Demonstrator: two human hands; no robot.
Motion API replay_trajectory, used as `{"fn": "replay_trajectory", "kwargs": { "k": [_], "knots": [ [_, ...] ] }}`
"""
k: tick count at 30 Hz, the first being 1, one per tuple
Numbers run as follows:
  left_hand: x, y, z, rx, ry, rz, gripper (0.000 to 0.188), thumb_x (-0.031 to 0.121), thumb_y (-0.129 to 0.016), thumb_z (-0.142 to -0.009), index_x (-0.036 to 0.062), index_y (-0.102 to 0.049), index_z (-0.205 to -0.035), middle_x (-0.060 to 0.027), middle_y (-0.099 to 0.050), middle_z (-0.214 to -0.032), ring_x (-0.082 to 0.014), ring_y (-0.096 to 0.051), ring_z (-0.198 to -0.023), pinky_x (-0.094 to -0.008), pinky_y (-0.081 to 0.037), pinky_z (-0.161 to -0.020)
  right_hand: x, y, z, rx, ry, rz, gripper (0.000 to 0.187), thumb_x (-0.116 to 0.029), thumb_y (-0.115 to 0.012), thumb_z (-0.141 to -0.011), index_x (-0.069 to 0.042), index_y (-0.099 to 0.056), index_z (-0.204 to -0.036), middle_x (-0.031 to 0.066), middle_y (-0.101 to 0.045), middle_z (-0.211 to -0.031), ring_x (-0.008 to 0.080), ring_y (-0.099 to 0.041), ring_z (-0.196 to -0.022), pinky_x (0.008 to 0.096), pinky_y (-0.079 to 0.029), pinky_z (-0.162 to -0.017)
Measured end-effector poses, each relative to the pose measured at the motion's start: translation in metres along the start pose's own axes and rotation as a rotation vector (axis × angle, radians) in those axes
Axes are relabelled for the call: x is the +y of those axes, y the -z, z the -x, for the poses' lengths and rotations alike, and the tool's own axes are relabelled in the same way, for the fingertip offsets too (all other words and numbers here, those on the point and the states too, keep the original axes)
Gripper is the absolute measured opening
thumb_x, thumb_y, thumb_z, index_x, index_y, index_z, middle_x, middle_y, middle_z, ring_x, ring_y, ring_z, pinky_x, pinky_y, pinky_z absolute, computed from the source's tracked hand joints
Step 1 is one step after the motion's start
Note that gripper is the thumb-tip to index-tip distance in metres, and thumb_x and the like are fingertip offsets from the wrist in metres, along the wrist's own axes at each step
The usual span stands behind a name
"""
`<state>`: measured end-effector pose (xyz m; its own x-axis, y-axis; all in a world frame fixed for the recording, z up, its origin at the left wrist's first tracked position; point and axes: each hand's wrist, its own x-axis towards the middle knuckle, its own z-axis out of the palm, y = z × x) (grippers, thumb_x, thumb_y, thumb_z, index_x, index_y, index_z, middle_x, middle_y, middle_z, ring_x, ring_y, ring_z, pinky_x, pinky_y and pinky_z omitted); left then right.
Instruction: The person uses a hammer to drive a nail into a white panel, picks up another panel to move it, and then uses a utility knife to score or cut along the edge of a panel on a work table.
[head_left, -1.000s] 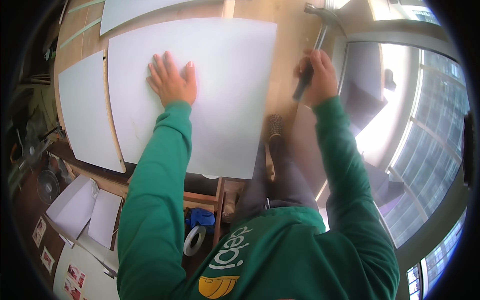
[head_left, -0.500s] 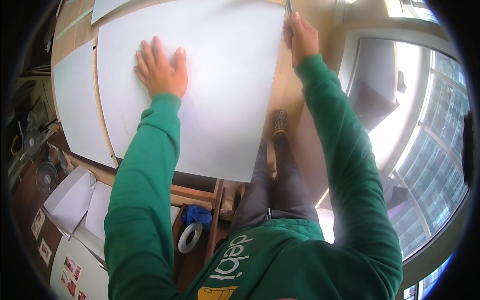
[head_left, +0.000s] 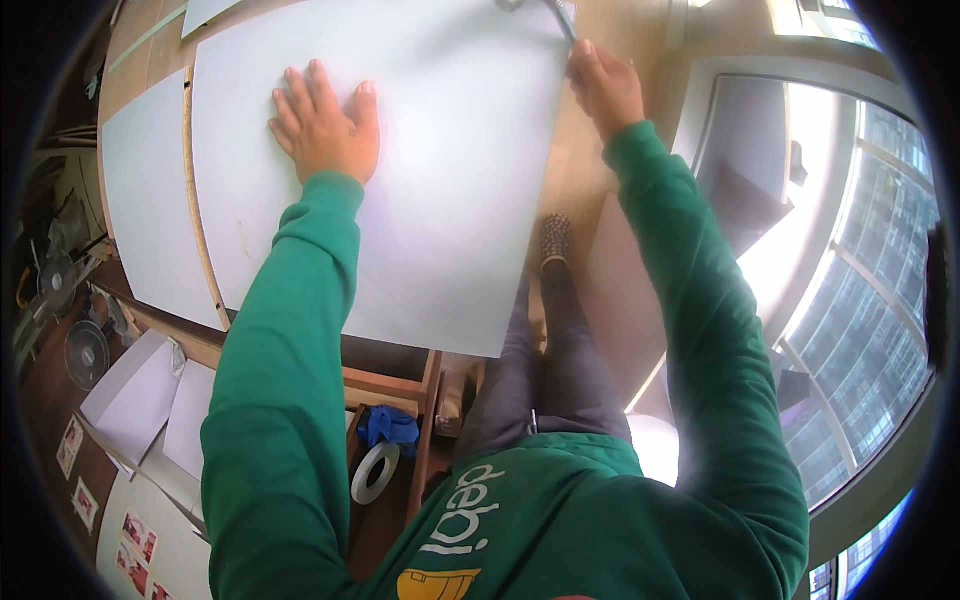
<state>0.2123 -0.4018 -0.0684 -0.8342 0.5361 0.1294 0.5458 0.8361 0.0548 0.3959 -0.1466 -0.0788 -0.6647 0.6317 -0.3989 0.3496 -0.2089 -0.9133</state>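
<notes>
A large white board [head_left: 440,200] lies flat in front of me. My left hand [head_left: 330,125] rests on its left part, palm down with the fingers spread. At the board's far right edge my right hand [head_left: 608,88] is closed round the handle of a hammer-like tool [head_left: 560,22] with a grey metal shaft. The shaft tilts up and left over the board. Most of the tool's head is cut off by the upper edge of the view, so its shape is unclear.
Left of the large board lies a second white board [head_left: 155,210] with a bare wooden edge. An open drawer [head_left: 432,400] below holds a roll of white tape [head_left: 375,473] and a blue cloth-like bundle [head_left: 392,428]. A fan [head_left: 87,355] stands at far left; windows [head_left: 870,320] line the right.
My right hand has come slightly nearer, and the tool has swung left over the board, showing more of its shaft. My left hand stays flat on the board.
</notes>
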Motion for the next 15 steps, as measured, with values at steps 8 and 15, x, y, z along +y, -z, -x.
{"fn": "replay_trajectory", "kwargs": {
  "k": [8, 15],
  "knots": [
    [-0.003, -0.002, 0.001, 0.006, 0.007, 0.004, 0.073, 0.057, -0.042, -0.096, 0.0137, -0.029, -0.153, -0.0159, -0.023, -0.159, -0.0373, -0.015, -0.147, -0.0536, -0.009, -0.119, 0.012, 0.005, 0.023, -0.072, 0.075, 0.152, 0.052, -0.051, -0.054, -0.098, -0.002, -0.061, -0.081, -0.0012, -0.05, -0.071, 0.009, -0.045, -0.067, 0.0257, -0.04, -0.061],
    [-0.004, -0.002, 0.001, 0.011, -0.016, 0.044, 0.073, 0.057, -0.042, -0.096, 0.0136, -0.029, -0.152, -0.0156, -0.023, -0.159, -0.0364, -0.015, -0.148, -0.0531, -0.008, -0.119, 0.005, 0.014, -0.044, 0.054, 0.067, 0.07, 0.052, -0.049, -0.051, -0.098, -0.003, -0.061, -0.075, -0.0003, -0.051, -0.066, 0.0089, -0.045, -0.058, 0.0256, -0.036, -0.052]
  ]
}}
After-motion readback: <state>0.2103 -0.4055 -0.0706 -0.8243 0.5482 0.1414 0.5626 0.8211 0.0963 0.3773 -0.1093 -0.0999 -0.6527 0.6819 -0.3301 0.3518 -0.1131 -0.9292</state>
